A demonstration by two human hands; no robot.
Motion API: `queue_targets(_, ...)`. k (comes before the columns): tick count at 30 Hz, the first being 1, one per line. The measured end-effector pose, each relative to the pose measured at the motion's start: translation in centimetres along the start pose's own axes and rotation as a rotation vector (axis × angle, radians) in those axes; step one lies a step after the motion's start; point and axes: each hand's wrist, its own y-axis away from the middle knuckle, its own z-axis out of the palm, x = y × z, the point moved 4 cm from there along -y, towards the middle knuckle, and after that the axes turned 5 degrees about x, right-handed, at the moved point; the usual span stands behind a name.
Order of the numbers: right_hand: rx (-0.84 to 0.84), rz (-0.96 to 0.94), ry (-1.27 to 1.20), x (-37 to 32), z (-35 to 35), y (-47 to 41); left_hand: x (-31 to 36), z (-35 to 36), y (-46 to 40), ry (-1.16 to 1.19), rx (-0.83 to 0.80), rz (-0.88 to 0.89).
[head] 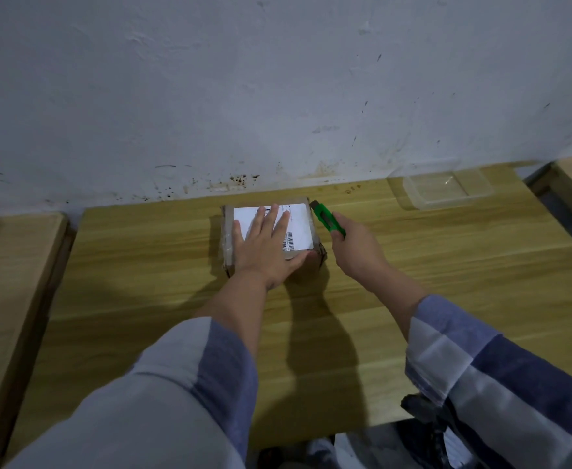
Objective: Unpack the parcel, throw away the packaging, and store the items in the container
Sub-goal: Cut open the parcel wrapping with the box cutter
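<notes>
A cardboard parcel sits on a wooden table, toward the far edge and close to the stained white wall. Its top carries a white shipping label with a barcode, and clear tape shows along its left side.

The left hand lies flat on top of the parcel, palm down, fingers straight and spread across the label, with the thumb along the near right edge of the box. The parcel is directly under this hand, which presses on it and does not curl round it.

The right hand is just to the right of the parcel, its fingers wrapped round a green box cutter. The cutter points away from the person and its dark tip is at the parcel's far right top corner; whether the blade touches the cardboard cannot be told.

A clear plastic container stands farther right on the table, near the wall and well apart from the parcel. It is shallow, rectangular and open at the top, and nothing can be seen inside it.

Both forearms come out of loose sleeves in grey and blue. Another wooden surface lies to the left of the table, apart from it by a narrow gap.
</notes>
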Motion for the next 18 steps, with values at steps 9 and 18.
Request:
queue_targets(9,-0.002,-0.015,0.043,-0.8,0.0,-0.1,0.0,-0.1,0.0,-0.007,-0.005,0.008)
queue_targets(18,-0.034,0.011,0.097,-1.3,0.1,-0.7,-0.1,0.0,0.0,0.002,-0.012,0.008)
